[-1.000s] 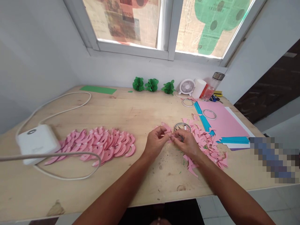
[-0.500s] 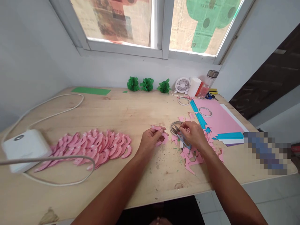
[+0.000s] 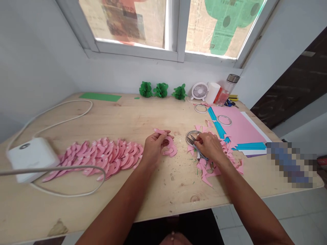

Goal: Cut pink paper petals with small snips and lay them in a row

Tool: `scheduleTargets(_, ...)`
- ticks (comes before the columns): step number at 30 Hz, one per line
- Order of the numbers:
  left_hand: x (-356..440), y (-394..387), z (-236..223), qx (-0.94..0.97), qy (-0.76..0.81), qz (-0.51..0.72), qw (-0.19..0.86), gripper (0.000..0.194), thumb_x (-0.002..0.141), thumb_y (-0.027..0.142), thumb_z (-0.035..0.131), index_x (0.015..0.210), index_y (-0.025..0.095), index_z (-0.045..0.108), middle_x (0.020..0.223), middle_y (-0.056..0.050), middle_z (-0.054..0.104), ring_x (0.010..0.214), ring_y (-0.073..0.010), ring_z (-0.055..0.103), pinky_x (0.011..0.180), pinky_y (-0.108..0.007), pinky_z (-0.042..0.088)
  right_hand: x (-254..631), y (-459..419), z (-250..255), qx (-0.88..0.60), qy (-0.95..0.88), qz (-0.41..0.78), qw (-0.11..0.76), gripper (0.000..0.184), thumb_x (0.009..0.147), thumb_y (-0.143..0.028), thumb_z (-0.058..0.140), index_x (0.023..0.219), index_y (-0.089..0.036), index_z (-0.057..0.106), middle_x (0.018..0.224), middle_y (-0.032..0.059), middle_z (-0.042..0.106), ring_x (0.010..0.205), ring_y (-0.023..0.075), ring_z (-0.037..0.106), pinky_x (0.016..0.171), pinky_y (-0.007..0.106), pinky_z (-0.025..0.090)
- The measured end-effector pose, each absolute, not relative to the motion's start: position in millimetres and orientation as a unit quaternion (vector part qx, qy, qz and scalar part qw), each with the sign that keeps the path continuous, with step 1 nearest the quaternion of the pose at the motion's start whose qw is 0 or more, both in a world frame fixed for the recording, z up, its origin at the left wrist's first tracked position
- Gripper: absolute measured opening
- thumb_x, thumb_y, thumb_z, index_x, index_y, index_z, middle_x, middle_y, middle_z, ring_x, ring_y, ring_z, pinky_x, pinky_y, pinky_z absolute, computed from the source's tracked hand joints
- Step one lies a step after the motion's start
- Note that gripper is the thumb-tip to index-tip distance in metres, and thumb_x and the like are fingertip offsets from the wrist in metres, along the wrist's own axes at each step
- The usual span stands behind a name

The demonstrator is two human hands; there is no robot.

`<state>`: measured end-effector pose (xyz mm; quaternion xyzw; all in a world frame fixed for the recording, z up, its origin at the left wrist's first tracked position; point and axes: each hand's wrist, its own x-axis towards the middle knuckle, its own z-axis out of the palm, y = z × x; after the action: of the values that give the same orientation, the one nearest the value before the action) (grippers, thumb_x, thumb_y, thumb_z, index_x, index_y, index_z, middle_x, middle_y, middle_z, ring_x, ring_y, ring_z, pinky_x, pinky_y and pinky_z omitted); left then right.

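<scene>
In the head view my left hand [image 3: 154, 145] pinches a curved pink paper strip [image 3: 170, 149], whose loops hang to the right of the fingers. One pale end sticks out above the thumb. Left of that hand spreads a pile of overlapping curved pink paper pieces [image 3: 107, 156]. My right hand [image 3: 211, 144] is closed over the scissors [image 3: 191, 140]; their blades point left and show slightly parted, while the handles are partly covered. A clear ring [image 3: 187, 133] lies under the blades. Pink paper scraps [image 3: 211, 172] surround the scissors.
A white box [image 3: 32, 160] with a looping cable stands at left. Green paper balls [image 3: 160, 90] line the wall beside a small fan [image 3: 200, 91] and a glass bottle [image 3: 227, 90]. Pink sheets [image 3: 238, 126] and blue strips [image 3: 251, 146] lie at right. A green strip [image 3: 100, 97] lies at the back left.
My left hand has moved left with the pink paper strip, closer to the pile. My right hand has shifted slightly and stays at the scissors. The view has tilted a little.
</scene>
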<state>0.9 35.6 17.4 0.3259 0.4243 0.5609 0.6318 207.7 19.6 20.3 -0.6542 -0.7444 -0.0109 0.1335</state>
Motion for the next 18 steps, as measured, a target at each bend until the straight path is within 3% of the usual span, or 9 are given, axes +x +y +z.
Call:
scheduleTargets(10, -6.1, 38.4, 21.1, 0.291, 0.413, 0.586, 0.634, 0.022, 0.063, 0.021, 0.066, 0.081, 0.010, 0.066, 0.073, -0.010, 0.070, 0.069, -0.0149, 0.062, 0.066, -0.026, 0.045, 209.3, 17.2, 28.1, -0.672, -0.693, 0.098, 0.242, 0.010, 0.076, -0.026, 0.052, 0.067, -0.021, 0.053, 0.059, -0.0019, 0.058, 0.055, 0.0142, 0.048, 0.054, 0.026, 0.028)
scheduleTargets(18, -6.8, 38.0, 26.7, 0.271, 0.422, 0.619, 0.605, 0.015, 0.062, 0.022, 0.062, 0.072, 0.010, 0.065, 0.073, -0.009, 0.069, 0.075, -0.0190, 0.064, 0.063, -0.026, 0.045, 202.4, 10.2, 43.2, -0.576, -0.494, 0.440, 0.480, 0.022, 0.074, -0.040, 0.054, 0.072, -0.021, 0.044, 0.058, -0.0036, 0.058, 0.040, 0.0107, 0.049, 0.037, 0.022, 0.036)
